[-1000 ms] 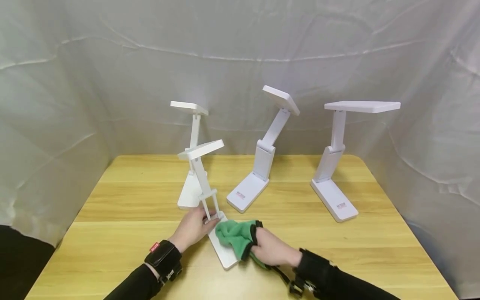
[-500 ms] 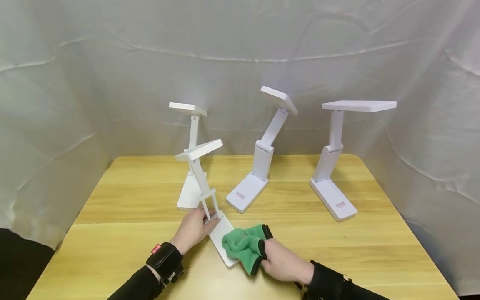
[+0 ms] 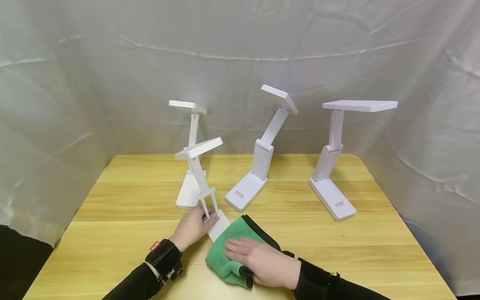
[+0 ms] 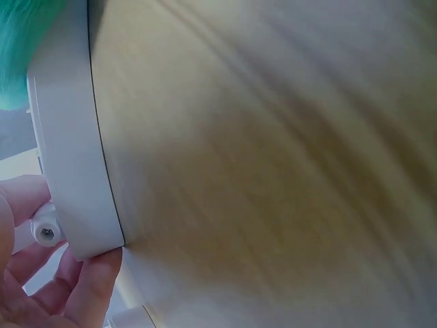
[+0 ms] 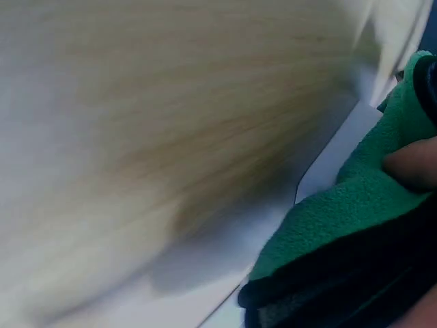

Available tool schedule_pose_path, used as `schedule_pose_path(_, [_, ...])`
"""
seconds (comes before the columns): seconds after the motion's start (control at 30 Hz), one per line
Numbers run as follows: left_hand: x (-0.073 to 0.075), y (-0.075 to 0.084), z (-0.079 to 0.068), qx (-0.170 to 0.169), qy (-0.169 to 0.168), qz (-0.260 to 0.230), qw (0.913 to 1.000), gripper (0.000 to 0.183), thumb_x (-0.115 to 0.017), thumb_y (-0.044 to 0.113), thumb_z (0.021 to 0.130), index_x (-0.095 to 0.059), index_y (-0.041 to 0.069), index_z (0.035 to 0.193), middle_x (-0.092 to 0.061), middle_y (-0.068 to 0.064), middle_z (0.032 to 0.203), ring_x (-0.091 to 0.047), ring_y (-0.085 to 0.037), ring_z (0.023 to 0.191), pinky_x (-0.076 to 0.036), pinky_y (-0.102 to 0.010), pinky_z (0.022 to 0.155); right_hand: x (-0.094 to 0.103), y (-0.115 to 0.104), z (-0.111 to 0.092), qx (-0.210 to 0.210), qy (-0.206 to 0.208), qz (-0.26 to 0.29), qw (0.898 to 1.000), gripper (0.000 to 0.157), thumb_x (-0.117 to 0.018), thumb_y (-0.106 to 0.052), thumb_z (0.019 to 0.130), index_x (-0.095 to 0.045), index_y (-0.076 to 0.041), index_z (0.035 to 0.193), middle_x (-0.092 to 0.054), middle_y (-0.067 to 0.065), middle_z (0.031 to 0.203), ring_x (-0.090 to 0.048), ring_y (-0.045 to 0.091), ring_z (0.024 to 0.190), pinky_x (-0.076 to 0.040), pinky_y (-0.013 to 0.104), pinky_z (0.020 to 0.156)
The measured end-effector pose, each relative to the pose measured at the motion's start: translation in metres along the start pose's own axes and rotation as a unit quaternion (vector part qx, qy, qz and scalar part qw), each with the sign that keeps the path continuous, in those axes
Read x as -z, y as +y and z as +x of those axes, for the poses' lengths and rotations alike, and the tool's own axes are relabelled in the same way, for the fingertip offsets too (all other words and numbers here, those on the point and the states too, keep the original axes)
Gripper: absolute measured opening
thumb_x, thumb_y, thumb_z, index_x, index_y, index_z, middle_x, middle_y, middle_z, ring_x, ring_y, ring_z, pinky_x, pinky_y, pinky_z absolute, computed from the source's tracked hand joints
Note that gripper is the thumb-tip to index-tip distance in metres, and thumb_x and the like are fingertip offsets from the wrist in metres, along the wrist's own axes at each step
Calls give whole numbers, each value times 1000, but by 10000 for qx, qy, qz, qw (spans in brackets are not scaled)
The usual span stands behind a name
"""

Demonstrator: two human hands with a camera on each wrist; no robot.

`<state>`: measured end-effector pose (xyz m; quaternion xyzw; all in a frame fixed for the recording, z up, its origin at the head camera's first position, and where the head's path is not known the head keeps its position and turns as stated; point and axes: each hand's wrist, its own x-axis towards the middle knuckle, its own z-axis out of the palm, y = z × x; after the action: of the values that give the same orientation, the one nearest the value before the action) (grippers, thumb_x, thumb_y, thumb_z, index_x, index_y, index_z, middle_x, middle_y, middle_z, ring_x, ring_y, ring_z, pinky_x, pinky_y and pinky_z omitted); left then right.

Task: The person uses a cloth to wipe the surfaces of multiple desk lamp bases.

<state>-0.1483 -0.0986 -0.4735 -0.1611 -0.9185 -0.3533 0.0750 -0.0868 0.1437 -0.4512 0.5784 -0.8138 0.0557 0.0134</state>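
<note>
Nearest me stands a white folding desk lamp (image 3: pixel 199 173), its arm raised and its head tilted. My left hand (image 3: pixel 190 228) pinches the hinge end of its base. In the left wrist view the thumb lies by the hinge and the fingers curl against the end of the lamp base (image 4: pixel 75 150). A green cloth (image 3: pixel 225 256) with black edging covers the front part of the base. My right hand (image 3: pixel 264 261) presses on the cloth with its fingers stretched out. The right wrist view shows the green cloth (image 5: pixel 355 212) draped over the base's edge.
Behind stand other white desk lamps, unfolded: one at left (image 3: pixel 189 189), one in the middle (image 3: pixel 245 191) and one at right (image 3: pixel 331 198). All stand on a wooden table (image 3: pixel 123 216). A pale curtain (image 3: pixel 232 46) hangs around the back and sides.
The cloth, earlier bunched in my right hand, now lies spread over the front of the lamp base. My right hand has gone from gripping it to lying flat on it. My left hand stays put.
</note>
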Motion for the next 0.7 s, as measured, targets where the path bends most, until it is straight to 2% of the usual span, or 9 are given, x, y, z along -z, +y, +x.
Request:
schedule_pose_path(0.13, [3,2,1,155,-184,-53,9997,17,-73,19,81,-71,9,94,-62,4,72,-53,-6,60,-46,-24,51,2,3,-7,392,-102,-299,9987,63,-66,-1,79,-46,-9,139,-44,6,144,-34,16,135,-29,31,111])
schedule_pose_path(0.23, [4,3,0,160,-265,-30,9995,14,-73,19,82,-70,11,92,-57,7,67,-49,-5,55,-41,-23,46,2,7,-16,366,-88,-218,9991,63,-65,0,79,-47,-10,139,-44,4,144,-34,15,135,-30,30,111])
schedule_pose_path(0.3, [7,1,-2,15,-369,66,9993,11,-71,20,83,-69,13,92,-56,8,66,-48,-6,55,-40,-23,45,2,9,-20,245,-38,-85,9997,61,-64,0,81,-46,-9,139,-44,5,144,-35,15,135,-32,31,110])
schedule_pose_path(0.4, [12,-4,-3,-315,-739,116,9967,20,-68,21,86,-68,12,104,-63,5,77,-53,-7,62,-45,-24,52,4,11,-23,103,-48,-65,9999,60,-63,-1,81,-47,-9,138,-45,5,144,-37,16,134,-34,32,109])
schedule_pose_path(0.5, [20,-10,-3,-615,-1325,-60,9893,38,-69,24,84,-63,8,118,-68,-3,95,-61,-12,78,-53,-30,67,6,15,-26,17,-62,-136,9999,62,-65,1,78,-49,-9,137,-46,6,143,-39,16,132,-35,33,108])
schedule_pose_path(0.6, [25,-13,1,-760,-1825,-262,9799,60,-80,28,73,-59,5,123,-65,-7,110,-61,-17,95,-51,-38,85,8,20,-27,-71,-64,-178,9998,62,-67,1,77,-50,-9,136,-47,5,142,-40,17,131,-37,33,106])
schedule_pose_path(0.7, [26,-13,4,-847,-2022,-39,9757,74,-86,32,61,-58,6,123,-63,-4,112,-59,-18,99,-49,-40,90,9,24,-27,-183,-89,-160,9997,62,-66,1,77,-50,-8,136,-47,5,142,-41,17,131,-38,33,106])
